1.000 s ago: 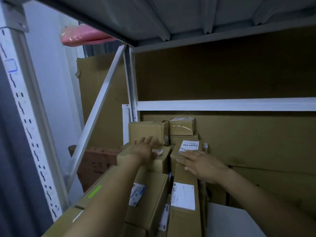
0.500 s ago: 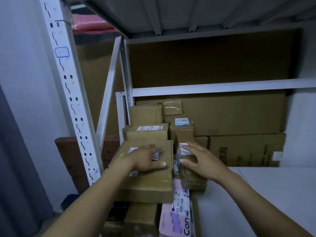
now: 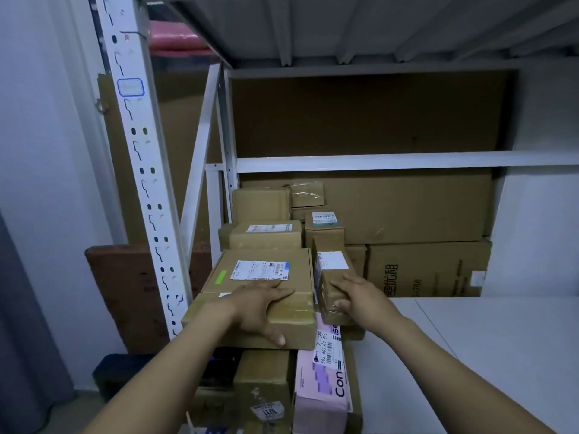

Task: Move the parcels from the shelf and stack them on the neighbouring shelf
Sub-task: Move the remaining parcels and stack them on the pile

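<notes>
A wide flat cardboard parcel (image 3: 266,286) with a white label and a green sticker lies on top of the stack at the left of the shelf. My left hand (image 3: 260,311) grips its near edge, fingers on top and thumb down the front face. Beside it stands a narrow brown parcel (image 3: 332,286) with a white label. My right hand (image 3: 360,299) grips that parcel's near end. Behind both sit several smaller cardboard parcels (image 3: 266,234), stacked against the back.
A pink-labelled box (image 3: 319,386) and brown cartons sit below the held parcels. The white shelf surface (image 3: 485,355) stretches to the right. Large flat cartons (image 3: 426,267) lean at the back. A perforated white upright (image 3: 141,170) stands at the left.
Both hands have drawn back from the rear parcels to the near ends of the front two. The view has pulled back and down, and the flat parcel's label is uncovered.
</notes>
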